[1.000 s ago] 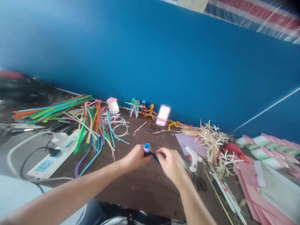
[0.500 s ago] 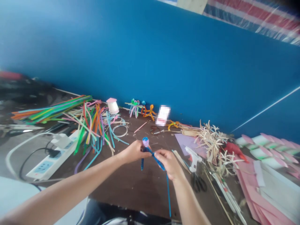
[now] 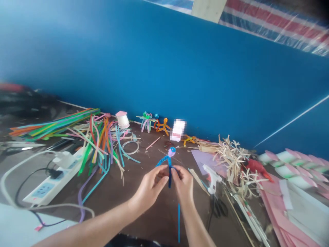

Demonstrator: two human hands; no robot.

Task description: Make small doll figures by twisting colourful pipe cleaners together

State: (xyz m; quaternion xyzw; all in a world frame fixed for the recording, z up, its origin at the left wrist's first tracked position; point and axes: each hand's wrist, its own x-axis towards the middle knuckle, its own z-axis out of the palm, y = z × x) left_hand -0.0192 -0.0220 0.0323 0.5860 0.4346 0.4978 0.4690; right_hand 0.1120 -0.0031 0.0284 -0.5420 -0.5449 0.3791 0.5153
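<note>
A small figure of blue pipe cleaner (image 3: 169,171) with a lilac head and blue top stands upright between my hands over the dark table. One bent blue arm reaches left, its end passing behind the fingers of my left hand (image 3: 151,187). The fingers of that hand curl in at the figure's left side, thumb beneath. My right hand (image 3: 183,183) pinches the body from the right with thumb and fingers. Below it hangs a straight length of blue pipe cleaner (image 3: 179,223); where it joins is hidden by the hand.
Loose colored pipe cleaners (image 3: 102,140) and a power strip (image 3: 53,183) lie at left. Finished pipe-cleaner figures (image 3: 163,126) stand by the blue wall. On the right are a glue gun (image 3: 212,178), black-handled scissors (image 3: 218,207), dried pale strips (image 3: 228,154) and pink sheets (image 3: 272,199).
The figure has turned upright and moved right, with its bent arm now showing on the left. My left hand has moved right and lower; the right hand has turned inward beside it.
</note>
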